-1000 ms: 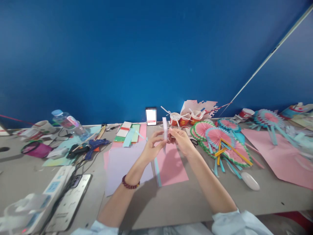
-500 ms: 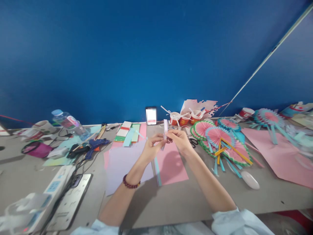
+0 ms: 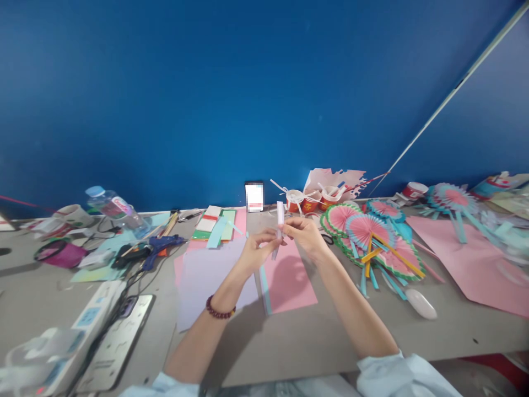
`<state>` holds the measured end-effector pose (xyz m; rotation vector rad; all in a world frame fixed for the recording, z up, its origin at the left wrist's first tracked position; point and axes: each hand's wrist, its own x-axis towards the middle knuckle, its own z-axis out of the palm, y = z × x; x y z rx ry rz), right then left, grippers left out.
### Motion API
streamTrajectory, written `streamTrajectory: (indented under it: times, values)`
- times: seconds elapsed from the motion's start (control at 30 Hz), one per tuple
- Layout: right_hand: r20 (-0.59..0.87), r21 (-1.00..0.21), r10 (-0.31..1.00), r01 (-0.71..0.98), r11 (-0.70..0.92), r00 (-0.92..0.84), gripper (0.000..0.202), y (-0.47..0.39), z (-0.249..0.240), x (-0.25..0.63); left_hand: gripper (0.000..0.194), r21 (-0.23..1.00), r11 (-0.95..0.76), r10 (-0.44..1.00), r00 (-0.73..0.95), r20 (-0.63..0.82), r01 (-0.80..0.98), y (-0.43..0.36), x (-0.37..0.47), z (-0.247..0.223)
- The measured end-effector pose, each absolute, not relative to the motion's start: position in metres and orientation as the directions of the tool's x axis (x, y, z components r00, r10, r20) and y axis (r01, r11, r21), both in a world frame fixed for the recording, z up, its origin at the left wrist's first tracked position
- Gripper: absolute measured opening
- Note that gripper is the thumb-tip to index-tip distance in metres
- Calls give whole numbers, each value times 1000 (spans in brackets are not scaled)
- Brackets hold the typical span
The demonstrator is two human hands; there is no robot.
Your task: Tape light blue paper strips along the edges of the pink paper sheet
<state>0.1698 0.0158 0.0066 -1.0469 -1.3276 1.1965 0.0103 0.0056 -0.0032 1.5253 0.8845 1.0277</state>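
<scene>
A narrow lilac paper strip (image 3: 280, 214), seemingly folded, stands nearly upright between my hands above the table. My left hand (image 3: 263, 247) pinches its lower part from the left, thumb toward the strip. From the other side my right hand (image 3: 303, 234) grips it with thumb and fingertips. The fingers hide the strip's middle. Below lie a pink paper sheet (image 3: 289, 281) with a light blue strip (image 3: 265, 289) along its left edge, and a lilac sheet (image 3: 215, 275) to the left.
Pleated paper fans (image 3: 371, 234) lie to the right near a white computer mouse (image 3: 421, 304). Paper cups (image 3: 295, 201) and a phone (image 3: 254, 197) stand by the blue wall. On the left are a glue gun (image 3: 159, 248), a bottle (image 3: 118, 208) and a power strip (image 3: 88, 325).
Both hands keep hold of the lilac strip; the fingers have shifted slightly on it, and more of its lower end shows. The whole view has moved a little.
</scene>
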Motion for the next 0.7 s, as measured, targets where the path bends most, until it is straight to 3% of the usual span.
streamTrajectory:
  times: [0.27, 0.7]
  values:
    - [202, -979, 979, -3, 202, -22, 29, 17, 4, 168, 22, 984, -164, 923, 364, 129, 66, 0, 11, 7]
    - [154, -987, 987, -49, 151, -51, 29, 18, 7, 171, 21, 995, -96, 922, 373, 99, -26, 4, 12, -2]
